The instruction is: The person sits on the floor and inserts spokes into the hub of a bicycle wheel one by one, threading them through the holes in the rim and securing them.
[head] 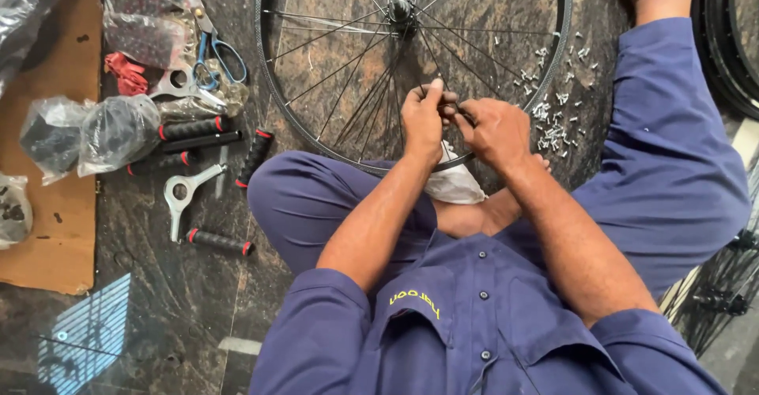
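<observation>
Hands first: our left hand (pixel 423 118) and right hand (pixel 496 130) meet over our lap at the near edge of a bicycle wheel (pixel 411 63). Both grips are clenched on a thin spoke (pixel 462 114) between the fingertips; we cannot tell which way it points. The wheel lies flat on the dark stone floor (pixel 182 300), its near rim across our folded knees, spokes running out from the hub (pixel 402 11) farther off. A white cloth (pixel 455 181) sits beneath the hands.

Left of our knee: black handlebar grips (pixel 217 241) with red ends, long axes mostly left-right, and a flat metal spanner (pixel 186 193). Farther left, clear plastic bags (pixel 87 134) holding dark parts, partly on cardboard (pixel 47 229). Beyond these, blue-handled scissors (pixel 217 55). Right of the rim, loose small metal nipples (pixel 553 118) scattered on the floor.
</observation>
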